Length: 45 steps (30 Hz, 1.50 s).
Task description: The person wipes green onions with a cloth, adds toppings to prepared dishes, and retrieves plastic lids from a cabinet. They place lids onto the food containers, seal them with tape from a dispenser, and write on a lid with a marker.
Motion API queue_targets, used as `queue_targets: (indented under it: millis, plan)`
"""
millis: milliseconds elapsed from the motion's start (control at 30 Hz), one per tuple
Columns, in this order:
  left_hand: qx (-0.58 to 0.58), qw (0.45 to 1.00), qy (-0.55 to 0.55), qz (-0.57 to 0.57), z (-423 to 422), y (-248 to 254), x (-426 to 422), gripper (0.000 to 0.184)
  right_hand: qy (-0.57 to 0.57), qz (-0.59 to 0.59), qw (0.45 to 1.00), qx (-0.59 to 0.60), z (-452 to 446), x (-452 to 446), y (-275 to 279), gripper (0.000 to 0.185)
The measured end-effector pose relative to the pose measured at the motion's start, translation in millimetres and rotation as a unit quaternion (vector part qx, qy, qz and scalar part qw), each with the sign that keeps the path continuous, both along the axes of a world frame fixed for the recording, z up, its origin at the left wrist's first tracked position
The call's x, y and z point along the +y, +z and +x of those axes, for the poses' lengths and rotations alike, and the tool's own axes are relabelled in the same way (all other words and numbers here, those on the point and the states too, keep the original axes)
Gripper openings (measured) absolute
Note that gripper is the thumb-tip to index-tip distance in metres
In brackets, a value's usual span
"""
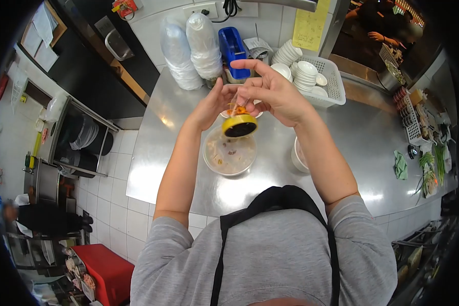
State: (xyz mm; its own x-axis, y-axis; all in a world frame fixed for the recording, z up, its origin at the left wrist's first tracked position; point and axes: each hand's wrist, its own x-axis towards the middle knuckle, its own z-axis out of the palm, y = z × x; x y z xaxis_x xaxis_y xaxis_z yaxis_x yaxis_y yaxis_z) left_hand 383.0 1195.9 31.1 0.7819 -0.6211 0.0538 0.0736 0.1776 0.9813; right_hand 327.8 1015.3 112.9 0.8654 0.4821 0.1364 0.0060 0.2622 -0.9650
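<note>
Above the steel counter, my right hand [275, 94] pinches something small and clear over a yellow-rimmed round object with a dark face [239, 125], which is tilted toward me. Orange bits show between my fingers and that object. My left hand [211, 106] is at its left side, fingers partly hidden behind it, so its grip is unclear. Below sits a round, pale container [230, 153] with small brown and yellow bits in it. Part of a white bowl shows behind my hands. Another white tub [300, 154] stands beside my right forearm.
Stacked plastic containers [204, 48], a blue tape dispenser [233, 51] and a white basket [334, 81] of small bowls line the counter's back. Green vegetables [427, 171] lie far right. One person [48, 219] is at far left, another [385, 25] beyond the opening.
</note>
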Motion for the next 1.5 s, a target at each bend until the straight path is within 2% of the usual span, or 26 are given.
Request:
queue_targets:
  millis: [67, 100, 133, 167, 200, 267, 400, 500, 567, 700, 767, 800, 867, 1000, 1033, 1067, 1167, 1200, 1233, 1300, 1333, 1400, 1433, 1500]
  plan:
    - [0.003, 1.0, 0.0, -0.009, -24, -8, 6, 0.057, 0.008, -0.014, 1.0, 0.02, -6, 0, 5, 0.05]
    - [-0.024, 0.998, 0.05, 0.023, -39, -11, 5, 0.058, 0.013, -0.014, 1.0, 0.017, -6, 0, 4, 0.05]
    - [-0.053, 0.992, 0.101, 0.054, -49, -13, 5, 0.064, 0.013, -0.013, 1.0, 0.017, -9, 0, 4, 0.05]
    - [-0.07, 0.994, 0.081, 0.036, -56, -19, 7, 0.085, 0.014, -0.017, 1.0, 0.015, -11, 0, 5, 0.05]
    - [-0.071, 0.993, 0.081, 0.037, -68, -21, 5, 0.085, 0.014, -0.021, 1.0, 0.014, -14, 0, 5, 0.049]
    - [-0.192, 0.964, 0.157, 0.097, -91, -24, -8, 0.099, 0.019, -0.02, 1.0, 0.01, -22, -1, 7, 0.049]
    - [-0.285, 0.929, 0.191, 0.141, -111, -20, -28, 0.106, 0.018, -0.024, 1.0, 0.002, -38, -5, 16, 0.047]
    - [-0.226, 0.936, 0.23, 0.141, -112, -12, -29, 0.096, 0.016, -0.034, 0.999, -0.007, -45, -10, 20, 0.046]
    - [-0.301, 0.904, 0.211, 0.216, -105, -13, -24, 0.084, 0.009, -0.033, 0.999, -0.011, -48, -15, 21, 0.045]
    - [-0.324, 0.897, 0.239, 0.181, -105, -23, -27, 0.072, -0.005, -0.025, 1.0, -0.012, -51, -24, 21, 0.042]
    - [-0.221, 0.944, 0.222, 0.104, -105, -30, -29, 0.06, -0.004, -0.025, 1.0, -0.012, -50, -26, 20, 0.042]
    - [-0.222, 0.944, 0.22, 0.103, -103, -31, -29, 0.06, -0.001, -0.025, 1.0, -0.011, -50, -28, 20, 0.043]
    - [-0.232, 0.941, 0.168, 0.181, -97, -31, -26, 0.042, -0.015, -0.04, 0.999, -0.009, -49, -31, 20, 0.042]
    - [-0.173, 0.957, 0.124, 0.198, -69, -5, -17, 0.033, -0.041, -0.075, 0.996, -0.032, -43, -50, 18, 0.041]
    - [-0.346, 0.896, 0.103, 0.26, -51, 7, -11, 0.032, -0.053, -0.097, 0.994, -0.027, -44, -55, 19, 0.04]
    - [-0.505, 0.8, 0.079, 0.312, -32, 18, -6, 0.032, -0.052, -0.097, 0.993, -0.03, -45, -58, 18, 0.04]
    - [-0.575, 0.713, 0.068, 0.394, 27, 54, -4, 0.031, -0.085, -0.135, 0.987, -0.016, -32, -68, 11, 0.04]
    - [-0.599, 0.676, 0.074, 0.423, 42, 69, -7, 0.029, -0.086, -0.135, 0.987, -0.019, -24, -69, 7, 0.04]
    - [-0.602, 0.673, 0.075, 0.424, 57, 84, -12, 0.029, -0.1, -0.12, 0.988, -0.001, -14, -69, 4, 0.04]
    - [-0.634, 0.601, 0.085, 0.48, 86, 107, -23, 0.027, -0.1, -0.096, 0.99, 0.02, 12, -73, -8, 0.041]
    - [-0.637, 0.598, 0.084, 0.479, 104, 113, -27, 0.027, -0.103, -0.093, 0.99, 0.016, 26, -72, -11, 0.041]
    - [-0.679, 0.519, 0.075, 0.514, 140, 117, -36, 0.027, -0.099, -0.032, 0.994, 0.021, 52, -66, -18, 0.043]
    - [-0.695, 0.497, 0.074, 0.515, 156, 116, -39, 0.027, -0.096, -0.023, 0.995, 0.033, 65, -62, -20, 0.042]
    - [-0.695, 0.486, 0.073, 0.525, 178, 112, -42, 0.026, -0.099, -0.011, 0.994, 0.044, 87, -54, -26, 0.04]
